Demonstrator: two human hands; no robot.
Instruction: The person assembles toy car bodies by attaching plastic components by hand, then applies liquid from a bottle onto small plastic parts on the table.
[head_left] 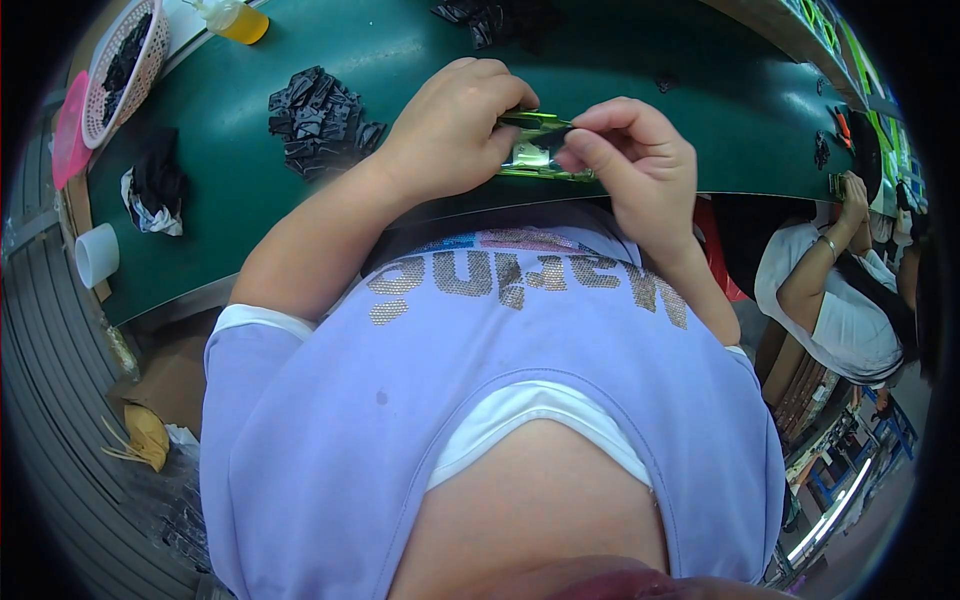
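Over the near edge of the green table, both of my hands are closed on a shiny green part (531, 157). It looks like a small frame or casing with bright green edges and a dark, reflective middle. My left hand (462, 125) grips its left end, thumb and fingers wrapped round it. With thumb and forefinger pinched, my right hand (636, 150) is at its right side, by a black piece at the upper edge. Whether that black piece is separate I cannot tell. Left of my left forearm lies a heap of black plastic parts (318, 122).
More black parts (492, 20) lie at the far side. A pink lattice basket (152, 70), a bottle of yellow liquid (238, 20), a dark cloth (155, 188) and a white cup (97, 255) stand or lie leftward. A co-worker (835, 300) sits at the right near orange-handled pliers (843, 128).
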